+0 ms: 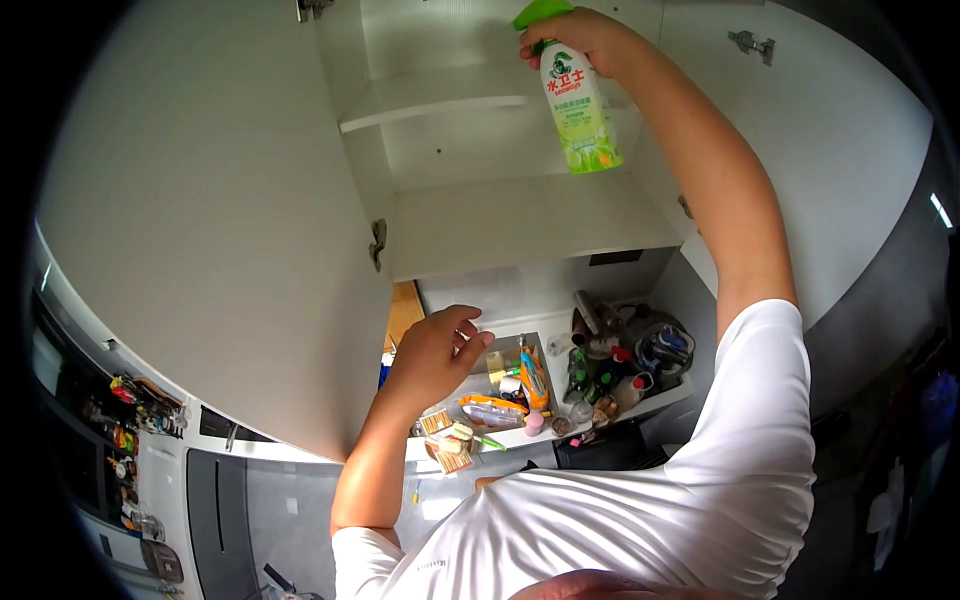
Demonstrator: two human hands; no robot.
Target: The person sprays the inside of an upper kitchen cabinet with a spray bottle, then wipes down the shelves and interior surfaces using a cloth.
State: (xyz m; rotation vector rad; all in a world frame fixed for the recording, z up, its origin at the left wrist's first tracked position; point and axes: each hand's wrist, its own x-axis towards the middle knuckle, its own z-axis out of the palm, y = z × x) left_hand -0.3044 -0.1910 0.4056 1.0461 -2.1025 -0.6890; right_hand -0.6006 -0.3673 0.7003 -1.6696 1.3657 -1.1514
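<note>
Nearest me, my left hand point(437, 360) hangs in the air, fingers loosely curled around nothing that I can see, by the edge of the left door point(220, 220). My right hand point(588, 38) is higher, fingers wrapped around the neck of the spray bottle point(582, 115), just under its green top point(543, 13); gripped there, its weight likely hangs below my fist, slightly tilted. The bottle is in front of the cabinet point(490, 145); how far inside, I cannot tell. Both that door and the right door point(850, 160) stand wide, giving my reach room. Behind is the middle shelf point(430, 100). Farther down, bottles point(577, 375) crowd the counter point(655, 401), probably cornered to save space, near an orange packet point(533, 380).
</note>
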